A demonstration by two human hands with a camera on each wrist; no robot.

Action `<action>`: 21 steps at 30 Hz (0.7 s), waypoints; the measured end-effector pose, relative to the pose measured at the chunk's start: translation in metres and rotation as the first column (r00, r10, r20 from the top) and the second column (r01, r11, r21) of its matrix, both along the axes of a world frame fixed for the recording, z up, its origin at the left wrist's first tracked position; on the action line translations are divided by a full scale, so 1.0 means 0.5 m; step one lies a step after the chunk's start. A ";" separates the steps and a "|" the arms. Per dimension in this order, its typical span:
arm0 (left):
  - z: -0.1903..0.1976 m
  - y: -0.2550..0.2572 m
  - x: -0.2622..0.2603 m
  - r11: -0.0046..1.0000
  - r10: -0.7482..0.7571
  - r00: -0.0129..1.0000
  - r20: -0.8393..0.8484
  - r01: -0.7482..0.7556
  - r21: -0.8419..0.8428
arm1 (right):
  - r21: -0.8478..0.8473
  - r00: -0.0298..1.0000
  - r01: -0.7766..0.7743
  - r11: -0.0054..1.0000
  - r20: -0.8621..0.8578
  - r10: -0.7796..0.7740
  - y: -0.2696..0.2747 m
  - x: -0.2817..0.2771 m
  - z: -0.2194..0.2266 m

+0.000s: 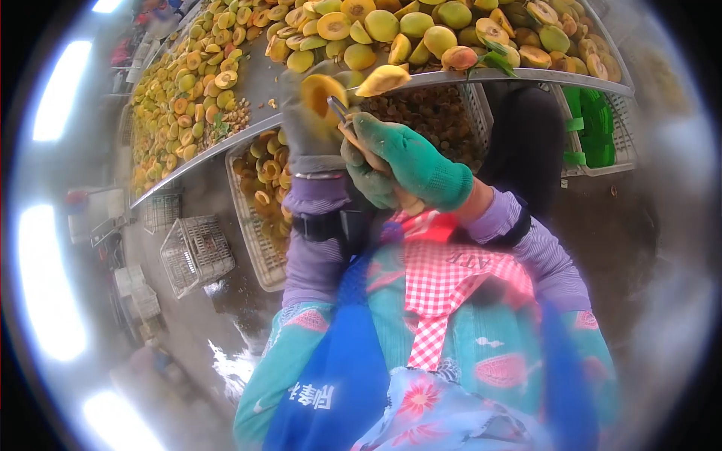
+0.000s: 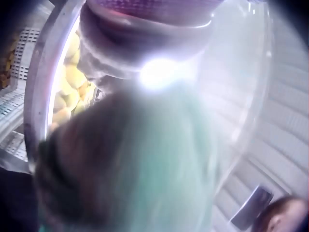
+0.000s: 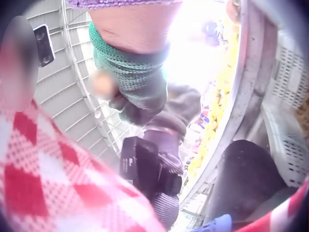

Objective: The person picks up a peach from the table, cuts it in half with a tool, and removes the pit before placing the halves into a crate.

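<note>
In the head view my left hand point(image 1: 304, 128), in a grey glove, holds a yellow peach half point(image 1: 323, 96) with its hollowed cut side showing. My right hand point(image 1: 410, 161), in a green glove, grips a wooden-handled tool point(image 1: 361, 143) whose thin metal tip point(image 1: 336, 109) overlaps the hollow of that half. Another peach half point(image 1: 383, 80) appears just beside the left hand, over the table's metal rim. Blurred green glove fabric point(image 2: 159, 159) fills much of the left wrist view. The right hand point(image 3: 137, 92) overlaps the grey glove point(image 3: 176, 106) in the right wrist view, where the tool's metal tip is hidden.
Peaches, whole and halved point(image 1: 391, 26), are heaped on the metal table point(image 1: 263, 83). Below its raised rim stand a crate of peach halves point(image 1: 263, 188), a crate with small brown pieces point(image 1: 429, 120) and a crate with green plastic point(image 1: 594, 120). White baskets point(image 1: 197, 252) stand on the floor at left.
</note>
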State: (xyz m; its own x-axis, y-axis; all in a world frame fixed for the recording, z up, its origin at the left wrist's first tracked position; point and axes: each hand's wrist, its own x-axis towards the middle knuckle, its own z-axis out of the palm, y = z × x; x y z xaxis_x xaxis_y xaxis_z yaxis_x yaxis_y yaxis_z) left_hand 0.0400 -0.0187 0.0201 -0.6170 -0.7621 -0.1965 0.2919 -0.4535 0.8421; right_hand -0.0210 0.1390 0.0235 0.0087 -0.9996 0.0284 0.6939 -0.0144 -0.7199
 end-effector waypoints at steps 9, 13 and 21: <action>0.035 -0.235 -0.014 0.324 0.625 0.441 0.645 0.605 -0.727 | 0.605 0.947 0.090 0.791 0.195 -0.256 0.020 -0.038 -0.134; -0.002 -0.256 -0.234 0.074 0.770 0.369 0.520 0.758 -0.648 | 0.524 0.943 0.327 0.786 -0.234 -0.237 0.019 -0.060 -0.109; -0.054 -0.251 -0.144 0.509 0.094 0.768 0.633 0.510 -0.694 | -0.115 0.347 0.725 0.679 -0.791 -0.505 -0.037 -0.067 -0.108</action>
State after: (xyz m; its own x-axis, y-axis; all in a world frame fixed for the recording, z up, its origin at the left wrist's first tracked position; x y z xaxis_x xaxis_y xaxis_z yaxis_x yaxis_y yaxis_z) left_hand -0.0320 -0.1443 -0.0069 -0.7863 -0.6138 0.0707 -0.3329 0.5173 0.7884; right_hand -0.0543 0.1203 -0.0308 -0.7050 -0.6981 0.1253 -0.1980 0.0241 -0.9799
